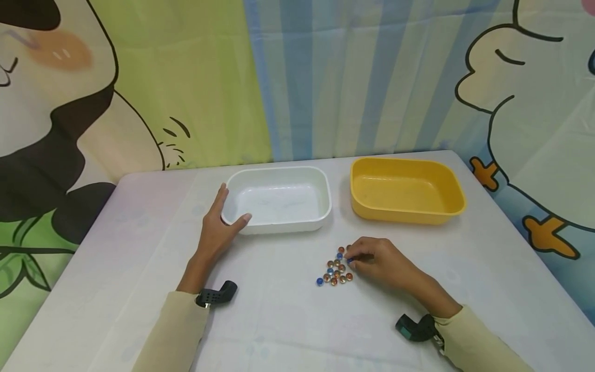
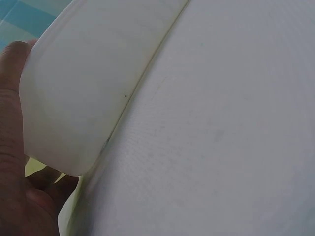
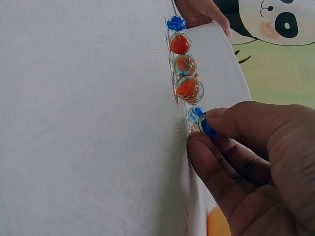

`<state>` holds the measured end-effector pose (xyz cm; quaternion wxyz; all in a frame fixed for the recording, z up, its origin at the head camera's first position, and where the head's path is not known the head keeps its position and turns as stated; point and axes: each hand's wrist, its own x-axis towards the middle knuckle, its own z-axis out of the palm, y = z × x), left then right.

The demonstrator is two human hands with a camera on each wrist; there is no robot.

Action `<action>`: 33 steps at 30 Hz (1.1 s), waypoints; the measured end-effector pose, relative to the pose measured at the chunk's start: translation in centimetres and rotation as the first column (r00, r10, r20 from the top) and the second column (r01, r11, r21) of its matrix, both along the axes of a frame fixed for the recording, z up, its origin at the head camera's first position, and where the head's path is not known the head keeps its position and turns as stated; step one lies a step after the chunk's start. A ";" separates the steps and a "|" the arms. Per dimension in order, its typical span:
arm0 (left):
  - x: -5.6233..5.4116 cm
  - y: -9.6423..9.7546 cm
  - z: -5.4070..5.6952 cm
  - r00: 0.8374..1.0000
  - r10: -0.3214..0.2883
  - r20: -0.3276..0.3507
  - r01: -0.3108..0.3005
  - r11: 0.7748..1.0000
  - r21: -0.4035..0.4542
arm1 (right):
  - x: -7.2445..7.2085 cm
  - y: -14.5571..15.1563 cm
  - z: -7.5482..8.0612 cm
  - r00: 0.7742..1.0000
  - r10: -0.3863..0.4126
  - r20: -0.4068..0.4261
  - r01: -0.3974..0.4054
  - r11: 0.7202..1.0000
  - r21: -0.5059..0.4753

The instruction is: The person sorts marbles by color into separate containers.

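Observation:
In the head view my left hand (image 1: pixel 215 236) holds the left end of a white plastic tub (image 1: pixel 283 227), its thumb over the near rim. The left wrist view shows the thumb and curled fingers around the corner of the tub (image 2: pixel 83 88). Between thumb and fingertips, my right hand (image 1: pixel 388 266) pinches a blue glass marble (image 3: pixel 206 126) at the right side of a loose cluster of marbles. Orange-swirled marbles (image 1: pixel 333 281) and a few blue ones, such as a blue marble (image 1: pixel 319 281) at the left edge, lie on the cloth in front of the tub.
A yellow plastic tub (image 1: pixel 404 215) stands to the right of the white one, near the table's back edge. White cloth covers the table (image 1: pixel 279 320). A printed curtain (image 1: pixel 325 77) hangs behind it. Each wrist wears a small black camera (image 1: pixel 218 294).

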<state>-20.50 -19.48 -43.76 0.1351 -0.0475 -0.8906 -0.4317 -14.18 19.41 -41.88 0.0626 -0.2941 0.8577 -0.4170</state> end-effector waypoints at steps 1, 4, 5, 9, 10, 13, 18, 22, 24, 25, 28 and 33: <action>0.0 0.0 0.0 1.000 -0.001 0.001 0.001 1.000 0.000 | 0.0 0.0 0.0 1.000 0.001 0.001 -0.001 1.000 0.002; 0.0 0.0 0.0 1.000 0.000 0.001 0.000 1.000 -0.001 | 0.0 0.0 0.1 1.000 0.006 0.002 -0.006 1.000 0.005; 0.0 0.0 0.0 1.000 -0.001 0.001 0.001 1.000 -0.001 | 0.0 0.0 0.2 1.000 0.008 0.001 -0.008 1.000 0.005; -0.1 -0.1 0.0 1.000 0.000 -0.001 0.000 1.000 -0.002 | -0.1 -0.2 0.6 1.000 0.021 -0.011 -0.021 1.000 0.008; -0.1 -0.1 -0.1 1.000 -0.001 -0.001 0.001 1.000 0.000 | -0.2 -0.3 0.7 1.000 0.022 -0.016 -0.021 1.000 0.011; -0.1 -0.2 -0.1 1.000 -0.001 0.004 0.001 1.000 -0.001 | -0.3 -0.4 1.1 0.999 0.019 -0.027 -0.019 1.000 0.016; -0.2 -0.2 -0.2 1.000 -0.006 -0.005 0.006 1.000 0.001 | -0.6 -0.1 2.1 0.999 -0.017 -0.047 0.017 1.000 0.003; -0.2 -0.1 -0.1 1.000 -0.012 -0.012 0.012 1.000 0.012 | -0.7 0.4 3.0 0.996 -0.074 -0.045 0.073 0.997 -0.016; -0.2 0.0 0.0 1.000 -0.016 -0.012 0.016 1.000 0.015 | -0.8 0.6 3.3 0.994 -0.102 -0.040 0.101 0.995 -0.020; -0.1 0.0 0.0 1.000 -0.014 -0.012 0.015 1.000 0.016 | -0.9 0.6 3.5 0.993 -0.113 -0.040 0.112 0.994 -0.018; -0.1 0.0 0.1 1.000 -0.015 -0.005 0.015 1.000 0.018 | -1.3 0.7 3.8 0.990 -0.130 -0.051 0.130 0.991 -0.016; -0.1 -0.2 0.0 1.000 -0.017 -0.003 0.017 1.000 0.014 | -2.2 0.6 4.3 0.990 -0.120 -0.080 0.118 0.993 -0.027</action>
